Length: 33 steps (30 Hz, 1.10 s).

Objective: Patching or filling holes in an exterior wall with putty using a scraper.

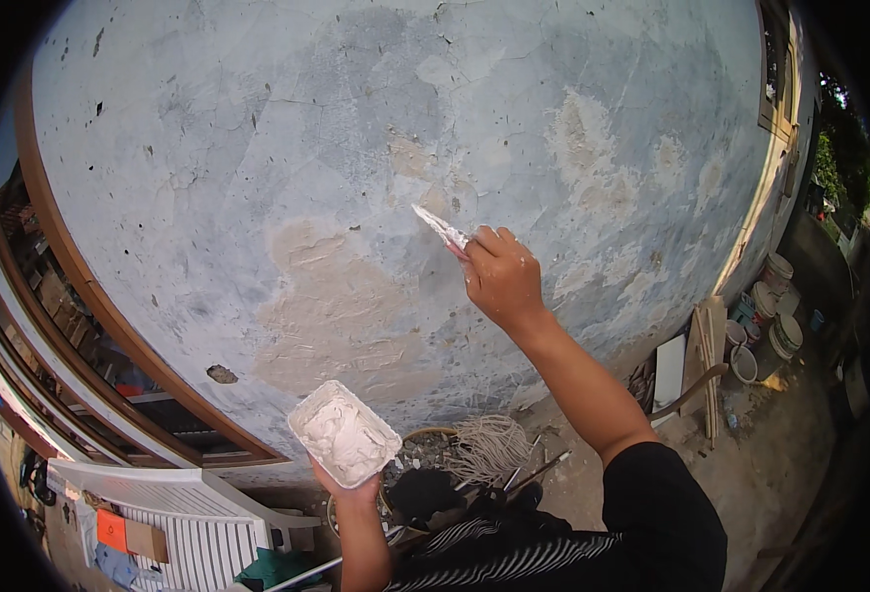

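Note:
My left hand [339, 485] supports a white rectangular tub [318, 456] from below, fingers mostly hidden beneath it. Pale, creamy filler paste [346, 432] fills the tub. Higher up and to the right, my right hand [504, 276] grips a paste-smeared putty knife [442, 227], its tip pointing up and left at the wall. Whether the tip touches the surface I cannot tell. The cracked, pale blue-grey wall [208, 207] bears a large beige filler patch [331, 306] left of the knife. A smaller beige patch [410, 156] lies just above the tip.
Further rough patches [593, 163] mark the wall's right side. A hole [222, 374] sits low near the brown wooden frame [70, 261]. Below are a white slatted bench [220, 538] and a heap of pale cord [491, 449]. Buckets [784, 335] and wooden sticks [704, 380] stand at right.

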### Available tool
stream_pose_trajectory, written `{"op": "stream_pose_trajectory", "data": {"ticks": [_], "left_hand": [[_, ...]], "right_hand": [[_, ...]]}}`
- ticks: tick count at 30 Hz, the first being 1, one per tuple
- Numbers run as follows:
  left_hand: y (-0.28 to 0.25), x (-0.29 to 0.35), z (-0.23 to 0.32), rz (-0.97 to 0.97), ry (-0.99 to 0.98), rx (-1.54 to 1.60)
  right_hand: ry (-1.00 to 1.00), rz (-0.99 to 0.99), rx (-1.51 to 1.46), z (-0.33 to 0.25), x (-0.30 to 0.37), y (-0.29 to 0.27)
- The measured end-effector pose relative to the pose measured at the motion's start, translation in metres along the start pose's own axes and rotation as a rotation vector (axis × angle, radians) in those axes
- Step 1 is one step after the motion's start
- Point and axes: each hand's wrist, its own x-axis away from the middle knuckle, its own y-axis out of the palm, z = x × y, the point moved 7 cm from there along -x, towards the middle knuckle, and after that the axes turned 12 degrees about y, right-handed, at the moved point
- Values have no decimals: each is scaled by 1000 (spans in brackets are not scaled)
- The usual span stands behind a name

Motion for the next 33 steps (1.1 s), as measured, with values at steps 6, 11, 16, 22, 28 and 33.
{"op": "stream_pose_trajectory", "data": {"ticks": [6,11,16,22,28,33], "left_hand": [[0,1,0,15,8,-7],[5,3,13,-43,19,8],[3,1,20,-21,62,-2],[-2,-1,30,7,92,-8],[-4,-3,42,22,128,-28],[-17,-7,50,49,144,-43]], "right_hand": [[-58,-22,152,-7,9,35],[-62,-152,16,-30,19,38],[-167,0,-83,-63,-6,31],[-217,-111,35,-89,1,88],[-164,-208,122,-95,3,115],[-161,-337,154,-100,14,120]]}}
